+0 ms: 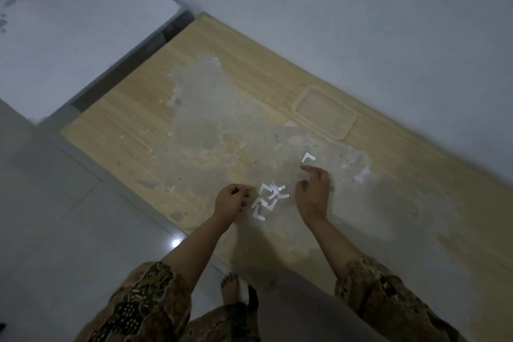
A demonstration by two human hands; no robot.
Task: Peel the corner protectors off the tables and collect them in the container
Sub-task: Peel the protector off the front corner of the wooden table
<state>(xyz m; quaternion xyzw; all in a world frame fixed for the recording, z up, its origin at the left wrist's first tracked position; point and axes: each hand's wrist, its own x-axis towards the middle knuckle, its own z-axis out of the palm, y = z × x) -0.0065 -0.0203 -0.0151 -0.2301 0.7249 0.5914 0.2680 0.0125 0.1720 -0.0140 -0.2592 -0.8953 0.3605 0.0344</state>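
White corner protectors [268, 201] lie in a loose pile on our worn wooden table [116, 119], between our hands. One more [308, 158] lies apart, near the shallow tray [324, 114]. Left hand [229, 201] and right hand [313, 193] hover loosely curled, holding nothing.

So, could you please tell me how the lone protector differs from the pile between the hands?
The lone protector lies by itself past the right hand, near the container; the pile sits nearer the table's front edge, beside the left hand. The lone one lies flat and separate; the pile's pieces overlap. All are white, L-shaped, and outside the container.
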